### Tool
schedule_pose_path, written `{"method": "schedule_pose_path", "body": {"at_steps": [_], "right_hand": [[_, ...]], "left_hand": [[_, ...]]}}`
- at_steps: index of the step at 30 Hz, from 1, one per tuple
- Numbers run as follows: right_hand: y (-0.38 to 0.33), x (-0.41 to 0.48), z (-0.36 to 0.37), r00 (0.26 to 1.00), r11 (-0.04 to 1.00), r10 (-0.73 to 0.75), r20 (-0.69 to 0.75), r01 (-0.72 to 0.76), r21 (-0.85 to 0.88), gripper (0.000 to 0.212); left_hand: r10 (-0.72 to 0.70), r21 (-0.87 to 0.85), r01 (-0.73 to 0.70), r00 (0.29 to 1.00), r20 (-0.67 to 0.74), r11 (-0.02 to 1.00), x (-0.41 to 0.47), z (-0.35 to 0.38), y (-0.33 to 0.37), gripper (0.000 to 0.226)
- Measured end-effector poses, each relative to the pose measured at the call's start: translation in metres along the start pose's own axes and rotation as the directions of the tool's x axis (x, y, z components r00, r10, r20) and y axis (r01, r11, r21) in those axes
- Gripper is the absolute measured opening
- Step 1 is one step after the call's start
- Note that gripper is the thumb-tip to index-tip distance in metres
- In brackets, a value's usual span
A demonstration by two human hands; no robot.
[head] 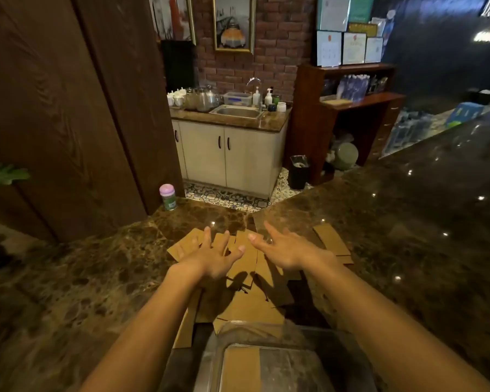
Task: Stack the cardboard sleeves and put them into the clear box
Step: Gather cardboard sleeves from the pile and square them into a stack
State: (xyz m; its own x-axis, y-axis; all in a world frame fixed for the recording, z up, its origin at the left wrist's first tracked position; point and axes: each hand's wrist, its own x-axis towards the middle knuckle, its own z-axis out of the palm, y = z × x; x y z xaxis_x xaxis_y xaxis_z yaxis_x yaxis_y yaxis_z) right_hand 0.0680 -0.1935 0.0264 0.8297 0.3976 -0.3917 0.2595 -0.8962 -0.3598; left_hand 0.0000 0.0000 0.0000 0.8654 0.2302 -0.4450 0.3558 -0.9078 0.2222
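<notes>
Several flat brown cardboard sleeves (255,295) lie scattered and overlapping on the dark marble counter (379,250). One more sleeve (333,240) lies apart at the right. My left hand (212,257) hovers over the far left sleeves with fingers spread and straight, holding nothing. My right hand (283,247) reaches out beside it, fingers spread, also holding nothing. The clear box (294,335) stands at the near edge between my forearms, and a brown sleeve (242,369) lies flat inside it.
A small jar with a pink lid (168,197) stands at the counter's far left edge by the wooden panel (68,123). Beyond the counter are a sink cabinet (232,154), a black bin (299,171) and a wooden shelf unit (348,114).
</notes>
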Motion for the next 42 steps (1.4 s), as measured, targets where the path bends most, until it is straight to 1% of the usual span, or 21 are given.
{"method": "schedule_pose_path", "body": {"at_steps": [1,3,8,10,13,16,17,19,23,25,27,29,31,33,34,36,37,38,40,41,42], "right_hand": [[-0.001,0.002,0.004,1.0,1.0,-0.009,0.021,0.009,0.011,0.097],[-0.002,0.009,0.013,0.999,1.0,0.002,0.037,-0.002,0.014,0.093],[-0.005,0.027,0.039,0.997,0.999,-0.04,0.07,0.042,-0.032,0.094],[-0.008,0.034,0.049,0.997,0.998,-0.041,0.069,0.044,-0.048,0.094],[-0.013,0.044,0.063,0.999,0.999,-0.04,-0.007,0.04,-0.033,0.088],[-0.019,0.05,0.072,0.995,0.999,-0.001,-0.098,-0.002,-0.033,0.084],[-0.02,0.051,0.074,0.992,1.0,0.013,-0.122,-0.015,-0.008,0.085],[-0.022,0.054,0.076,0.988,0.994,0.057,-0.143,-0.043,0.099,0.087],[-0.021,0.057,0.077,0.982,0.935,0.131,-0.134,-0.077,0.347,0.087],[-0.016,0.057,0.075,0.979,0.885,0.162,-0.121,-0.09,0.457,0.075],[-0.009,0.059,0.072,0.981,0.832,0.172,-0.094,-0.093,0.547,0.059],[-0.003,0.06,0.07,0.983,0.783,0.165,-0.074,-0.085,0.617,0.046],[0.001,0.06,0.068,0.985,0.707,0.158,-0.072,-0.061,0.705,0.042],[0.004,0.058,0.063,0.984,0.648,0.149,-0.102,-0.019,0.762,0.018],[0.005,0.056,0.06,0.985,0.624,0.137,-0.11,0.001,0.782,0.01],[0.003,0.05,0.053,0.988,0.549,0.114,-0.107,0.027,0.835,0.01],[0.001,0.046,0.049,0.988,0.519,0.109,-0.106,0.034,0.854,0.01],[0.0,0.044,0.046,0.988,0.489,0.105,-0.11,0.045,0.871,0.01],[-0.002,0.039,0.041,0.987,0.43,0.104,-0.121,0.065,0.9,0.009],[-0.004,0.036,0.038,0.985,0.407,0.104,-0.137,0.084,0.909,0.01],[-0.004,0.034,0.035,0.983,0.391,0.1,-0.156,0.105,0.914,0.011]], "left_hand": [[-0.005,0.004,0.005,1.0,0.009,1.0,0.002,0.005,-0.004,0.085],[-0.036,0.002,0.036,0.999,0.018,0.999,0.005,0.012,-0.012,0.087],[-0.101,0.011,0.101,0.995,-0.003,0.995,0.013,0.032,-0.027,0.09],[-0.129,-0.02,0.129,0.992,-0.006,0.991,0.016,0.038,-0.029,0.09],[-0.128,-0.083,0.125,0.991,-0.033,0.989,0.019,0.044,-0.032,0.087],[-0.085,-0.158,0.068,0.991,-0.102,0.985,0.021,0.046,-0.033,0.085],[-0.078,-0.185,0.052,0.987,-0.139,0.981,0.021,0.046,-0.033,0.085],[-0.074,-0.221,0.026,0.974,-0.216,0.975,0.022,0.045,-0.032,0.084],[-0.072,-0.322,-0.052,0.93,-0.361,0.945,0.026,0.043,-0.032,0.079],[-0.065,-0.362,-0.112,0.895,-0.442,0.925,0.026,0.041,-0.034,0.073],[-0.062,-0.344,-0.143,0.85,-0.522,0.928,0.028,0.04,-0.035,0.063],[-0.095,-0.342,-0.131,0.815,-0.571,0.931,0.029,0.039,-0.037,0.044],[-0.122,-0.393,-0.138,0.813,-0.569,0.909,0.029,0.038,-0.04,0.025],[-0.12,-0.439,-0.18,0.811,-0.573,0.88,0.028,0.037,-0.041,0.018],[-0.122,-0.472,-0.208,0.808,-0.577,0.857,0.027,0.036,-0.04,0.016],[-0.12,-0.554,-0.269,0.815,-0.567,0.788,0.024,0.034,-0.036,0.013],[-0.124,-0.63,-0.298,0.835,-0.536,0.717,0.023,0.032,-0.033,0.011],[-0.124,-0.732,-0.318,0.868,-0.48,0.602,0.022,0.029,-0.03,0.01],[-0.082,-0.895,-0.304,0.934,-0.348,0.327,0.016,0.025,-0.022,0.022],[-0.058,-0.923,-0.296,0.946,-0.319,0.244,0.015,0.023,-0.02,0.027],[-0.031,-0.937,-0.291,0.953,-0.302,0.196,0.011,0.022,-0.017,0.031]]}}
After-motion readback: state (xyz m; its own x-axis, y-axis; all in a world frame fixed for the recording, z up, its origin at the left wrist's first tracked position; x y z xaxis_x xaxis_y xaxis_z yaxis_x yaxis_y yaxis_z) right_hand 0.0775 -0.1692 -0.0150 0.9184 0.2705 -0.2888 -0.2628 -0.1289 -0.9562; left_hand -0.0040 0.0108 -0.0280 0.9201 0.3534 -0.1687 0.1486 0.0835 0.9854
